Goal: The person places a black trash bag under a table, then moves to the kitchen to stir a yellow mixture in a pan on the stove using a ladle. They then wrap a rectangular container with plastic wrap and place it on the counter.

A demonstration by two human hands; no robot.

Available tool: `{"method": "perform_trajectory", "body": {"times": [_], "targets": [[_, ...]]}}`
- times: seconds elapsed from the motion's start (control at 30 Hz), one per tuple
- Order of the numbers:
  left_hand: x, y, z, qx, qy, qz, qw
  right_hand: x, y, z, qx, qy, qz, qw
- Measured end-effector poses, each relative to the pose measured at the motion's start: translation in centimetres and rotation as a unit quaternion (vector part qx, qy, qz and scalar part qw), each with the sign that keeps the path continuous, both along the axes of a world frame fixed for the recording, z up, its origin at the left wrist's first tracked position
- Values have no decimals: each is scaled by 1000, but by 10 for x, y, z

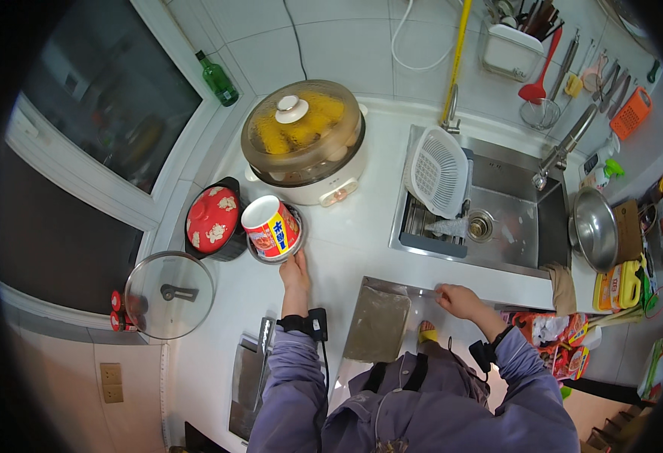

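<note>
My left hand (pixel 295 276) reaches to the near rim of a dark round dish (pixel 299 239), in which a red and yellow paper instant-noodle cup (pixel 271 227) sits tilted. The fingers touch the dish or cup edge; the exact contact is partly hidden. My right hand (pixel 459 300) is at the counter's front edge, fingers curled, near a grey rectangular panel (pixel 382 317) whose nature I cannot tell. Left of the cup stands a black pot with a red floral lid (pixel 213 219). Behind is a white electric steamer (pixel 314 191) with a domed translucent lid (pixel 257 116) over yellow food.
A glass lid (pixel 187 306) lies at the left by the window ledge. To the right is a steel sink (pixel 504 212) with a white plastic basket (pixel 436 171) at its left side. A steel bowl (pixel 593 229) leans beyond it. A green bottle (pixel 218 79) stands in the corner.
</note>
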State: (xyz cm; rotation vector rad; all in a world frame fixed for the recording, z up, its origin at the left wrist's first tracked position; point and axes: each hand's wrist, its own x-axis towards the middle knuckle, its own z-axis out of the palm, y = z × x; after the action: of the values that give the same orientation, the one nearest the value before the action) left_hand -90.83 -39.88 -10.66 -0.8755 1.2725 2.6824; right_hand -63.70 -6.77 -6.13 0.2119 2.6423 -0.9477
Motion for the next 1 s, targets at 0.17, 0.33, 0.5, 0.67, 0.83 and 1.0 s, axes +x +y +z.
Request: {"method": "perform_trajectory", "body": {"times": [0.17, 0.33, 0.5, 0.67, 0.83, 1.0], "targets": [[9, -4, -6, 1, -6, -15, 1000, 12, 14, -6, 1, 32, 3, 999], [66, 29, 23, -110, 31, -133, 984, 15, 33, 1, -14, 40, -7, 999], [143, 73, 63, -210, 12, -301, 930, 28, 74, 14, -22, 121, -90, 988], [193, 105, 60, -196, 15, -379, 904, 78, 166, 14, 56, 260, -290, 919], [216, 134, 59, -199, 21, -397, 896, 169, 252, -4, 250, 268, -352, 861], [226, 164, 67, -204, 26, -394, 896, 236, 272, -62, 285, 222, -364, 858]]}}
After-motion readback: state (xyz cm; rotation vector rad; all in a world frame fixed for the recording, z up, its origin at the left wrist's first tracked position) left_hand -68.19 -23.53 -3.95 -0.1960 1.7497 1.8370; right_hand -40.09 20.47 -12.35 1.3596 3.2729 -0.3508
